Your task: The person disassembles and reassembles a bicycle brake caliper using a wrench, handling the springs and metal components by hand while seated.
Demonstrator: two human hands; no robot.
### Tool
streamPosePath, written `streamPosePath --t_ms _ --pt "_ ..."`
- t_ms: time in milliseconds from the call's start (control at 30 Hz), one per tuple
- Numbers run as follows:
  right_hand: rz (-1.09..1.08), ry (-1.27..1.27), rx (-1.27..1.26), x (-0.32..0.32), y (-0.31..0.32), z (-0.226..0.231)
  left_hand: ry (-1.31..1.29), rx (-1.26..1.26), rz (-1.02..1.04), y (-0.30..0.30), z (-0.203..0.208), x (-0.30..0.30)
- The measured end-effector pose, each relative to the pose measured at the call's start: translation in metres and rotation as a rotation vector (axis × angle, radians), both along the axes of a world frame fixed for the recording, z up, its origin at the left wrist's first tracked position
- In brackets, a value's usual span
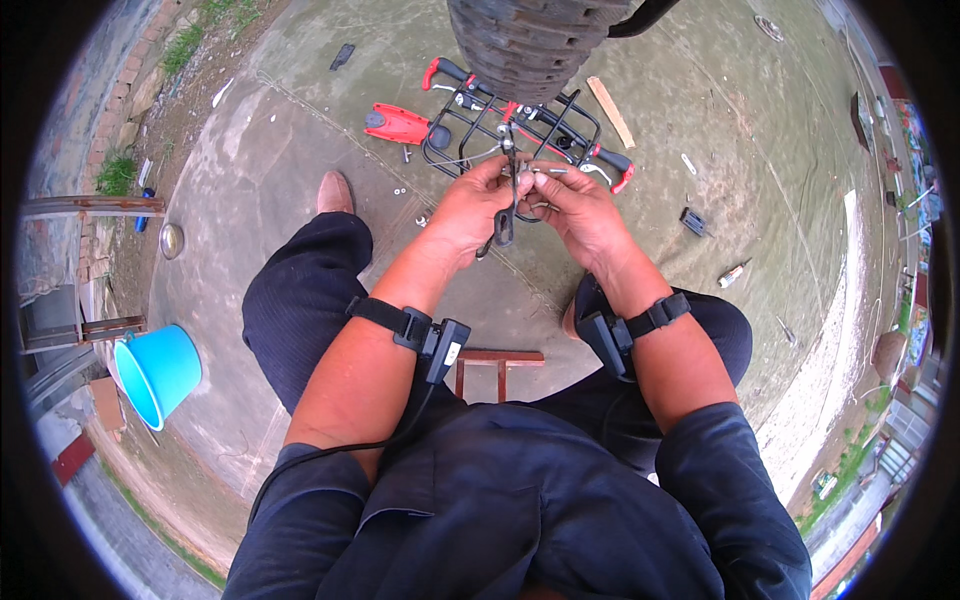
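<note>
My left hand (468, 208) is closed, thumb and fingers pinching a narrow dark metal piece with a slotted, rounded lower end (504, 230). Against it, my right hand (578, 205) is also closed, its thumb and forefinger pinched at the same piece; whatever small part sits between those fingertips is too hidden to name. Just beyond both hands, a black tubular rack (428, 150) and handlebars with a red-and-black grip (613, 160) appear low over the concrete. A knobbly bicycle tyre (535, 48) hangs close at the top.
A red mudguard-like part (398, 125) lies left of the rack, a wooden strip (611, 112) right of it. Farther right are a black pedal-like block (693, 221) and a small tube (734, 273). A blue bucket (172, 372) stands at left; a brown wooden stool (500, 357) is between my legs.
</note>
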State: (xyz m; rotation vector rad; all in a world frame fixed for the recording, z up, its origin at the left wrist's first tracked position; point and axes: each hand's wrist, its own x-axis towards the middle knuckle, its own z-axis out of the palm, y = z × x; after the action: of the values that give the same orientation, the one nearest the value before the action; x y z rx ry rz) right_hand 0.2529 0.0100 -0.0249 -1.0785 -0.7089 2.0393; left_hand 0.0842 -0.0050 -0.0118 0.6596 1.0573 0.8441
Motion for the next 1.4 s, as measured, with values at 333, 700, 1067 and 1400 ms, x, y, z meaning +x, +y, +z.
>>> streamPosePath --t_ms 333,700,1067,1400 --pt "0.009 0.026 -0.123 0.007 0.007 0.008 0.258 0.231 -0.011 -0.002 -0.012 -0.001" --pt "-0.040 -0.114 -0.150 0.000 0.007 0.009 0.766 0.493 -0.020 -0.004 -0.015 -0.001" --pt "0.146 -0.166 -0.060 0.005 0.022 0.031 1.104 0.699 -0.013 0.001 0.009 0.004" --pt "-0.126 -0.077 -0.066 0.001 0.032 0.018 1.186 0.838 -0.088 0.026 0.016 0.017"
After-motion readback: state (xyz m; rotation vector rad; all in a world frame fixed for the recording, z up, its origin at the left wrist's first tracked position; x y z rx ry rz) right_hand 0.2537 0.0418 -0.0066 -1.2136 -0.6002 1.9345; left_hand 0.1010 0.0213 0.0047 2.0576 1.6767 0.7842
